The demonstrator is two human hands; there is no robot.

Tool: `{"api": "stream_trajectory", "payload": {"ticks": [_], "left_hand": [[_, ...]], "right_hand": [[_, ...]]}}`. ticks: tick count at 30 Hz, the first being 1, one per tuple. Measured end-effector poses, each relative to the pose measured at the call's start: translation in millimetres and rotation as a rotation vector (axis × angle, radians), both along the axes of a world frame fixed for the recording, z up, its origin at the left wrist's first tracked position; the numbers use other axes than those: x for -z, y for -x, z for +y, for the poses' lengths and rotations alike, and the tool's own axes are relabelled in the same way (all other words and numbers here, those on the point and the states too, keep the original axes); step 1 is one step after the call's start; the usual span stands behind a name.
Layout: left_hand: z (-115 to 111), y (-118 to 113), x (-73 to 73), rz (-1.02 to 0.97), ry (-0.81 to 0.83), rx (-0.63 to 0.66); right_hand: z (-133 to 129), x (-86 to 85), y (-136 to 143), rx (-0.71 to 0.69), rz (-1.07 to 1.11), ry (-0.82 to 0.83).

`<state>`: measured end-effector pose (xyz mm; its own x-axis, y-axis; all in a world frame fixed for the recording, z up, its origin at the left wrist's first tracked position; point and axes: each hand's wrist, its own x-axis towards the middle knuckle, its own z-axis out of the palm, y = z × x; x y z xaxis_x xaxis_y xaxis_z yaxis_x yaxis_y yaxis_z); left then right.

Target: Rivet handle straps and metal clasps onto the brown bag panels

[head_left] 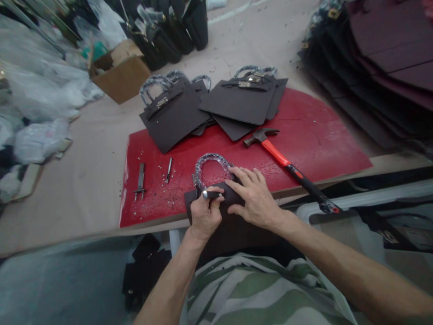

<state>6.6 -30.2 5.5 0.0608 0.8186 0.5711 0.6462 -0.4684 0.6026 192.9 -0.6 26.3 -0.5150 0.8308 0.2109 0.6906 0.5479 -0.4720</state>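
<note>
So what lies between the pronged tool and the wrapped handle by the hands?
In the head view, a slim metal tool lies between the pronged tool and the wrapped handle, with small pale specks scattered on the red mat.

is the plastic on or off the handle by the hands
On: crinkled, shiny clear plastic wraps the handle around its visible loop.

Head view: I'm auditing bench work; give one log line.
left hand: holds black pen-like tool | right hand: on dark flat handbag | orange-black claw hammer: partly on red mat
</note>
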Motion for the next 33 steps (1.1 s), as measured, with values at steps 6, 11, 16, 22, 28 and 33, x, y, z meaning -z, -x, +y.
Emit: {"api": "stream_trajectory", "payload": {"ticks": [6, 11, 16, 22, 28, 33], "left_hand": [[0, -2, 2.5, -0.021, 0.056, 0.003], [1, -2, 6.1, -0.042, 0.116, 0.032], [2, -5, 2.6, -0.063, 0.111, 0.035], [2, -7, 5.0, -0.078, 0.104, 0.021], [3, -6, 9.5, -0.072, 0.106, 0.021], [3, -6, 10.1, -0.06, 0.081, 0.025]], "right_hand": [[6, -13.5, -51, 0.305, 0.075, -0.195], [27, -22.3, -99, 0.57, -0.204, 0.064], [53, -47.0, -102, 0.62, 0.158, 0.784], [31, -87.0, -80, 0.483, 0.318, 0.985], [-19, -130.6, -60, 0.317, 0.296, 0.122], [-34, -139.0, -63, -0.041, -0.171, -0.285]]}}
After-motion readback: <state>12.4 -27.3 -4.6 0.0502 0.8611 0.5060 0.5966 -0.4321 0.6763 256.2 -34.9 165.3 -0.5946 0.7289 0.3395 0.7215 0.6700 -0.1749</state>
